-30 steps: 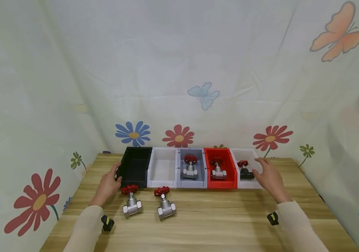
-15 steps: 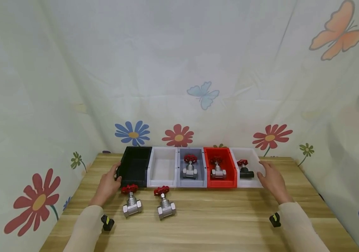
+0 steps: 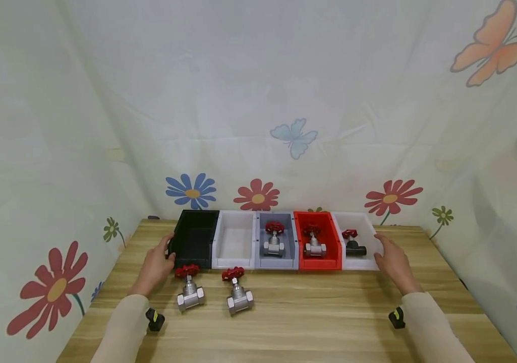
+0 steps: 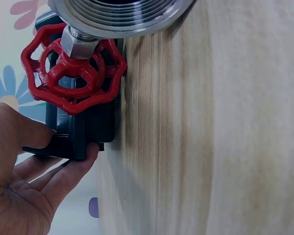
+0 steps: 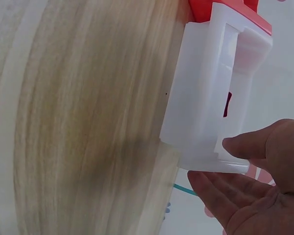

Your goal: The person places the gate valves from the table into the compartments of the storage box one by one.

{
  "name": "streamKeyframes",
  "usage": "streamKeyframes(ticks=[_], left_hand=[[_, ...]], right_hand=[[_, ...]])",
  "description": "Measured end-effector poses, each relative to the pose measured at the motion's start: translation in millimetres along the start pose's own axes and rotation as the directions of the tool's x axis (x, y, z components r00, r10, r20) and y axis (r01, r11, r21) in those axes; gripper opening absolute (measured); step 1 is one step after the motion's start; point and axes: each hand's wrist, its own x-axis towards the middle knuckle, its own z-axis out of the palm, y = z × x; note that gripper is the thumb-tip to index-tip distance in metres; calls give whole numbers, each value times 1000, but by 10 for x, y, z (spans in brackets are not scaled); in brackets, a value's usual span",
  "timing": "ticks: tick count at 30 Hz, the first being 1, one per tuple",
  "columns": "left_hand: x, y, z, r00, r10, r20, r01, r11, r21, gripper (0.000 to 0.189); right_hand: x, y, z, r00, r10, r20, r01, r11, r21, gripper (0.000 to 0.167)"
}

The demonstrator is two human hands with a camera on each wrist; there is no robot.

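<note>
My left hand (image 3: 155, 266) grips the outer side wall of the black bin (image 3: 194, 241) at the left end of a joined row; in the left wrist view the thumb lies over the rim and the fingers against the outside. At the right end, my right hand (image 3: 394, 259) holds the outer wall of a white bin (image 5: 193, 98), thumb at the rim and fingers outside. That bin contains a black valve (image 3: 355, 249) with a red handwheel. Two metal gate valves, one left (image 3: 190, 296) and one right (image 3: 239, 298), stand in front of the row, red handwheels toward the bins.
Between the end bins are another white bin (image 3: 236, 239), a grey bin (image 3: 277, 264) with a metal valve (image 3: 274, 247), and a red bin (image 3: 320, 264) with a metal valve (image 3: 315, 248). The wooden table (image 3: 303, 322) backs onto a flowered curtain (image 3: 222, 101).
My right hand has shifted rightward from over the white bin's side to its outer wall, uncovering more of the black valve. The left hand stays on the black bin.
</note>
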Motion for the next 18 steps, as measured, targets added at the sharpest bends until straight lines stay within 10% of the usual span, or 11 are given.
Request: streamKeyframes(ticks=[18], left_hand=[[-2, 24, -20, 999, -23, 32, 23, 1000, -3, 61]], right_hand=[[6, 43, 23, 998, 57, 36, -57, 998, 10, 56]])
